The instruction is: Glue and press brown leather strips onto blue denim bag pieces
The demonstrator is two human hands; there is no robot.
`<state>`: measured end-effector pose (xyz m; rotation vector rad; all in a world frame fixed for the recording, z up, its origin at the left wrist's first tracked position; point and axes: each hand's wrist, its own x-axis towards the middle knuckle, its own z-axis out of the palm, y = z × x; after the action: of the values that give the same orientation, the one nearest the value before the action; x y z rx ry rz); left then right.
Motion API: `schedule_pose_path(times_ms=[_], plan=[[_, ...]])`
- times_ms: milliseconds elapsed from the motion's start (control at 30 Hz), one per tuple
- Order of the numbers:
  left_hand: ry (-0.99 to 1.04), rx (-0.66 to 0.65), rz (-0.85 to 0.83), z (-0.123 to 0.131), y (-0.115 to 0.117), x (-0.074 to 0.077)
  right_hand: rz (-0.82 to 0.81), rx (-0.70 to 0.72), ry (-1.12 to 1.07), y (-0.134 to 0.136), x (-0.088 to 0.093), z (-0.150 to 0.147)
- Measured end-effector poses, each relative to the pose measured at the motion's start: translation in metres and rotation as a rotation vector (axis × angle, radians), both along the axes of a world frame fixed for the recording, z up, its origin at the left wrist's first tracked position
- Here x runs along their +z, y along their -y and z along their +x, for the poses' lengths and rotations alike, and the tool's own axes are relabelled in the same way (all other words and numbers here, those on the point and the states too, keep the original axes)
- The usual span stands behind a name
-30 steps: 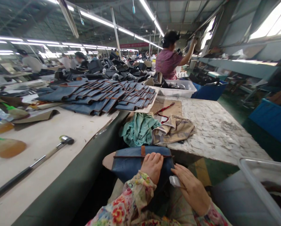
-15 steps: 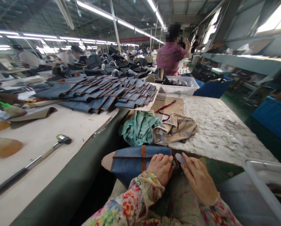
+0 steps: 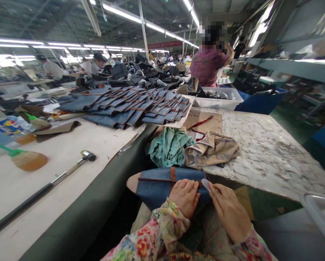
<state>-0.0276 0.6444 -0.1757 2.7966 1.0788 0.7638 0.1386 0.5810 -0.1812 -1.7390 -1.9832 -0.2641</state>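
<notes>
A blue leather piece (image 3: 154, 194) with brown straps lies across my lap, a pale rounded form (image 3: 133, 182) showing at its left end. My left hand (image 3: 184, 197) rests on its right part, fingers curled over the brown strip and pressing on it. Between the fingers of my right hand (image 3: 230, 210) is a small pale flat tool (image 3: 206, 184), its tip against the right end of the blue piece. The underside of the piece is hidden.
A hammer (image 3: 88, 156) and a glue bottle (image 3: 29, 159) lie on the left table. Stacked blue pieces (image 3: 130, 105) are ahead. Green cloth (image 3: 169, 146) and beige cloth (image 3: 211, 148) lie at the worn table's (image 3: 271, 145) edge. A person (image 3: 210, 65) sits beyond; a grey bin (image 3: 293, 228) stands right.
The view has turned slightly left. The flat tool has moved onto the right end of the blue piece, and the flap there now lies closer to the piece.
</notes>
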Motion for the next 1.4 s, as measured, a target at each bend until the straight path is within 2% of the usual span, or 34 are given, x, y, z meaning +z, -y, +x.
schedule_pose_path(times_ms=[133, 400, 767, 1133, 1300, 1400], plan=[[0.004, 0.02, -0.006, -0.008, -0.001, 0.002, -0.005, 0.011, 0.03, 0.0, 0.002, -0.008], [0.042, 0.052, 0.064, -0.028, -0.004, 0.002, -0.017, 0.056, 0.069, -0.007, 0.005, -0.043], [0.028, 0.154, 0.153, -0.078, -0.002, 0.004, -0.013, 0.119, 0.102, -0.027, 0.008, -0.09], [-0.112, 0.175, 0.23, -0.093, 0.019, -0.008, -0.199, 0.281, -0.023, -0.032, 0.017, -0.069], [-0.051, 0.163, 0.233, -0.095, 0.018, -0.008, -0.364, 0.455, -0.118, -0.044, 0.034, -0.059], [0.026, 0.197, 0.154, -0.089, 0.014, -0.001, -0.477, 0.523, -0.151, -0.055, 0.046, -0.056]])
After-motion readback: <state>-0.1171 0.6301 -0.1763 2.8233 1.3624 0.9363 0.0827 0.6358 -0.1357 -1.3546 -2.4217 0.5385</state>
